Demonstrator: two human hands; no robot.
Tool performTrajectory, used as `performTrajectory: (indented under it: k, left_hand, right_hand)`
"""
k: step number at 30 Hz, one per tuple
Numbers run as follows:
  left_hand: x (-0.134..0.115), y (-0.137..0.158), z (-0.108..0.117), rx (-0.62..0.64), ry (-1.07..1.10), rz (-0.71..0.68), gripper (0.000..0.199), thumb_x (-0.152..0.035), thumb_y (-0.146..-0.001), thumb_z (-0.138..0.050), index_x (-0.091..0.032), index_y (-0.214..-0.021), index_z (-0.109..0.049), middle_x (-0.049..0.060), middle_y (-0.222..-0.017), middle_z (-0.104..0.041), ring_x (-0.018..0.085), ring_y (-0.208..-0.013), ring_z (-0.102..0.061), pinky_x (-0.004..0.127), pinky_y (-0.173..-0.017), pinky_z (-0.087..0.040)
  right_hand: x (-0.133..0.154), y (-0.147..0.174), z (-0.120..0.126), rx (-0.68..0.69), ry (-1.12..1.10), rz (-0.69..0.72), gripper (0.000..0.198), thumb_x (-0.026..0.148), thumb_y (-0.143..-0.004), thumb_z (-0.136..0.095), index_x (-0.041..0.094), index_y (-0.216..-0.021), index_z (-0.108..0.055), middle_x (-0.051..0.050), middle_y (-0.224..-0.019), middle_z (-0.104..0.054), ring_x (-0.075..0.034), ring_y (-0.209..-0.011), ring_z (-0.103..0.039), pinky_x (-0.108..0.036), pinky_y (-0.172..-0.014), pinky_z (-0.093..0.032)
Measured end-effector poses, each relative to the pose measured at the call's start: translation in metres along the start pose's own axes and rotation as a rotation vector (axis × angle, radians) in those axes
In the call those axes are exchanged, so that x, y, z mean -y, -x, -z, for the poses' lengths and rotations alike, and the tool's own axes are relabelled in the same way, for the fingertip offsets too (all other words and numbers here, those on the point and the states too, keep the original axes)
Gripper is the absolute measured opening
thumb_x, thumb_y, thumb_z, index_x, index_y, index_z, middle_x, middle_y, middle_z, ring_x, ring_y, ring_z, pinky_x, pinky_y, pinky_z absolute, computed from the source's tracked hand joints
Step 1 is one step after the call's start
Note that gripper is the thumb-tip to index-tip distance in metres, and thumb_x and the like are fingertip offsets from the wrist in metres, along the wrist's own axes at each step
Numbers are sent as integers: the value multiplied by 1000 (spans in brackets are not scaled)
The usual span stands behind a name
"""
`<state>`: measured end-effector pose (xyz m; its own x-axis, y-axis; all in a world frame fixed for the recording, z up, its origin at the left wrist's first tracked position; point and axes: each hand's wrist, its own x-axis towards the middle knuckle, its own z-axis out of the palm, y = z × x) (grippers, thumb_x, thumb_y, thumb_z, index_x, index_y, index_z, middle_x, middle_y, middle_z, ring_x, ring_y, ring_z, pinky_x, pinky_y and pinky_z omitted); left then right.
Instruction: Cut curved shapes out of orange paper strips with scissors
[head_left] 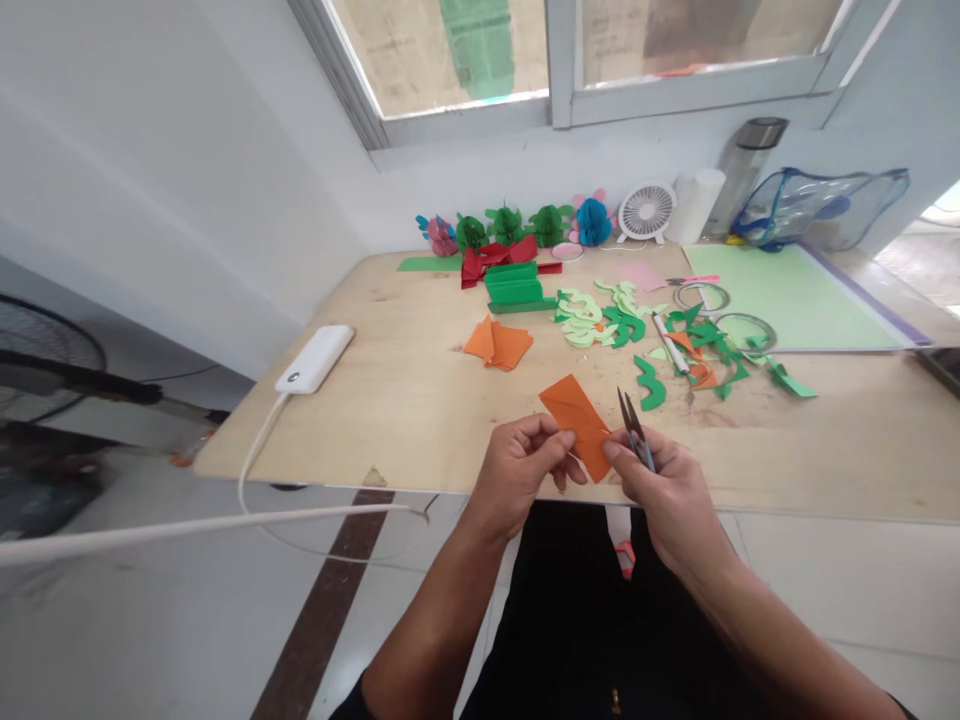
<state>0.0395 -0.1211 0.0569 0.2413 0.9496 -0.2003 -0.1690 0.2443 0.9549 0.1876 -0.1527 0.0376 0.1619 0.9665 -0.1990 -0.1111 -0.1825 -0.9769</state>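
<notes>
- The wooden table [420,420] offered bare surface to the left; resting the wrists near its front edge would likely have steadied fine handling.
- The left hand [521,460] pinched the orange paper [568,408] between thumb and fingers; a light, flat grip seemed best, to avoid wrinkling it.
- The right hand [671,480] was closed around the scissors, its thumb at the paper's right edge; whether it pressed or merely touched could not be told.
- The orange paper was held tilted above the table's near edge, with faint lines across it; squaring its edges looked worthwhile, though its layers could not be counted.
- The scissors [642,448] pointed away from the person, blades slightly parted beside the paper; keeping the tips clear of it during finger work was sensible.
- A wavy green cutout [651,385] lay just beyond the tips, best left untouched.
</notes>
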Motion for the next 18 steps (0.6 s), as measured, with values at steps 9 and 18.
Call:
performTrajectory:
  k: [9, 18]
  left_hand:
    - [9, -4, 0, -35, 49, 3, 20, -29, -75, -68, -14, -68, -57, 3, -53, -65, 12, -48, -59, 20, -46, -38]
    - [12, -5, -1, -81, 79, -10, 20, -28, -73, -68, -15, -66, -54, 2, -50, -63, 12, -47, -59, 20, -45, -38]
  right_hand:
    - [-1, 2, 0, -11, 0, -17, 21, 37, -73, -70, 17, -73, -62, 6, -54, -41, -8, -48, -28, -23, -45, -22]
    - [-6, 4, 1, -40, -4, -25, 22, 38, -71, -72, 17, -73, -63, 5, -54, -43, -9, -50, -31, -23, -47, -26]
